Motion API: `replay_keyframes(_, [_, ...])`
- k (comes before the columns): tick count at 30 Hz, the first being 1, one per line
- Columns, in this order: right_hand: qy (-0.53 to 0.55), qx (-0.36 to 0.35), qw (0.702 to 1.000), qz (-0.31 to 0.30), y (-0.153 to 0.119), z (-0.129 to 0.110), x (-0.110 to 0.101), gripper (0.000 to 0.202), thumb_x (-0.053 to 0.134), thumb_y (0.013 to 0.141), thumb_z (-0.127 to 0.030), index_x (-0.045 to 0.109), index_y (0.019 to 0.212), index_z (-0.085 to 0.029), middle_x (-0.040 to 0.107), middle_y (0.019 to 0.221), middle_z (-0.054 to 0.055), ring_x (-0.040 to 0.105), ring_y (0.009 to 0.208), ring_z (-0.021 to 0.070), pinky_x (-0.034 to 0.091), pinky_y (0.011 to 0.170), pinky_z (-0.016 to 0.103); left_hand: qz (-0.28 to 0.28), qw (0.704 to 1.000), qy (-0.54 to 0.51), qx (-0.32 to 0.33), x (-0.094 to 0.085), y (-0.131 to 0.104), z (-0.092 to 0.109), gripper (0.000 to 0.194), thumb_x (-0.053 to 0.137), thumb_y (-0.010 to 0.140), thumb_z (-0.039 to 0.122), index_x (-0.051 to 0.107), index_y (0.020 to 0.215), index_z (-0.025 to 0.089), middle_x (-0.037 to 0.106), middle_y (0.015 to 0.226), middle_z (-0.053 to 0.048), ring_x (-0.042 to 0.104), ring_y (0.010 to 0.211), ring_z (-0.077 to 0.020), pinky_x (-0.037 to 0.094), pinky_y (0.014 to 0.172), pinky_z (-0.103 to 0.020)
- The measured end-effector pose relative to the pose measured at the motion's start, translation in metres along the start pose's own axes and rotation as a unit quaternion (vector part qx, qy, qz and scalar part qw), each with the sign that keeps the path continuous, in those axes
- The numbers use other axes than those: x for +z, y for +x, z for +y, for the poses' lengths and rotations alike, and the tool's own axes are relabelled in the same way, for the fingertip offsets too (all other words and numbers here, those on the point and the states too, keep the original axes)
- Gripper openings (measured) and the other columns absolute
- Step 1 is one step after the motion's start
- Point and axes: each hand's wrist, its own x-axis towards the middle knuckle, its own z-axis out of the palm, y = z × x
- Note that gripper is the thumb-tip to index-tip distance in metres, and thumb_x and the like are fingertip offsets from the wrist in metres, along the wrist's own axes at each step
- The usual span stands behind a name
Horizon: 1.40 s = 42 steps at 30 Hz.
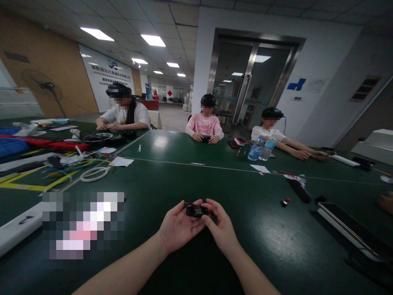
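Observation:
A small black device (197,210) with a lighter patch on its face sits between my two hands above the green table. My left hand (181,229) is turned palm up beneath it, with the thumb raised by its left end and the fingers supporting it from below. On the other side, my right hand (221,227) pinches the right end between thumb and curled fingers. The device is too small and dark to tell its exact kind. Several fingertips overlap under it.
The green table (147,180) carries cables (95,174) and a white power strip (21,229) on the left. To the right lie small red-and-black pieces (285,202) and a phone-like slab (353,229). Water bottles (260,148) stand farther back; three people sit opposite.

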Motion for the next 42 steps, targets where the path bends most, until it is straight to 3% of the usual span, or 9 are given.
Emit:
replay_keyframes(6, [0.027,-0.011,0.999,0.014,0.001,0.002,0.000,0.038,0.059,0.073,-0.024,0.049,0.110,-0.023,0.060,0.109,0.006,0.054,0.105,0.0208,0.039,0.095,0.041,-0.017,1.000,0.026,-0.006,-0.008,0.003,0.002,0.035,0.040,0.086,0.031,0.051,0.110,0.007,0.061,0.106,-0.014,0.056,0.103,-0.0217,0.036,0.097,-0.033])
replay_keyframes(11, [-0.008,-0.015,1.000,0.015,0.002,0.004,-0.003,0.034,0.059,0.074,-0.025,0.051,0.107,-0.024,0.059,0.110,0.005,0.053,0.105,0.0207,0.038,0.095,0.041,0.004,0.997,0.074,0.013,-0.014,0.005,0.005,0.032,0.042,0.087,0.029,0.052,0.110,0.009,0.062,0.108,-0.014,0.058,0.103,-0.0208,0.039,0.096,-0.031])
replay_keyframes(16, [-0.040,-0.031,0.999,0.017,0.003,0.000,-0.003,0.031,0.058,0.073,-0.023,0.053,0.104,-0.025,0.060,0.107,0.004,0.054,0.103,0.0205,0.038,0.094,0.040,0.066,0.989,0.129,0.038,-0.014,0.006,0.005,0.031,0.042,0.087,0.027,0.052,0.108,0.007,0.066,0.098,-0.014,0.064,0.090,-0.0170,0.047,0.086,-0.026])
replay_keyframes(19, [-0.065,-0.036,0.997,0.018,0.002,-0.003,-0.003,0.030,0.058,0.073,-0.022,0.055,0.102,-0.025,0.060,0.105,0.003,0.054,0.101,0.0206,0.039,0.092,0.040,0.053,0.984,0.166,0.042,-0.016,0.005,0.011,0.026,0.046,0.085,0.020,0.052,0.108,0.007,0.066,0.099,-0.014,0.065,0.087,-0.0166,0.048,0.084,-0.027])
replay_keyframes(23, [-0.082,-0.030,0.996,0.008,0.000,-0.005,-0.002,0.031,0.059,0.071,-0.021,0.056,0.102,-0.026,0.061,0.104,0.002,0.055,0.099,0.0204,0.039,0.090,0.039,0.019,0.977,0.214,0.005,-0.019,0.002,0.025,0.030,0.052,0.081,0.012,0.050,0.111,0.007,0.065,0.103,-0.015,0.065,0.090,-0.0179,0.048,0.085,-0.027])
replay_keyframes(32, [-0.112,-0.018,0.994,-0.007,0.000,-0.002,-0.001,0.033,0.059,0.071,-0.019,0.056,0.103,-0.026,0.061,0.103,0.002,0.054,0.099,0.0206,0.039,0.090,0.040,0.059,0.941,0.328,-0.060,-0.026,0.004,0.036,0.030,0.054,0.081,0.023,0.051,0.105,0.006,0.070,0.081,-0.015,0.068,0.068,-0.0167,0.049,0.063,-0.023])
replay_keyframes(39, [-0.093,-0.035,0.995,0.011,0.000,-0.004,-0.001,0.032,0.057,0.072,-0.018,0.055,0.103,-0.023,0.061,0.104,0.004,0.054,0.099,0.0206,0.041,0.089,0.039,-0.030,0.952,0.302,-0.043,-0.025,-0.001,0.037,0.038,0.055,0.078,0.015,0.049,0.115,0.010,0.066,0.099,-0.015,0.064,0.091,-0.0206,0.044,0.084,-0.031])
replay_keyframes(42, [-0.089,-0.032,0.995,0.009,0.000,-0.005,-0.001,0.032,0.058,0.072,-0.017,0.055,0.103,-0.024,0.060,0.105,0.003,0.054,0.098,0.0205,0.041,0.088,0.039,-0.035,0.944,0.328,-0.023,-0.024,0.000,0.033,0.039,0.059,0.075,0.011,0.050,0.113,0.013,0.064,0.102,-0.012,0.062,0.092,-0.0182,0.042,0.086,-0.031])
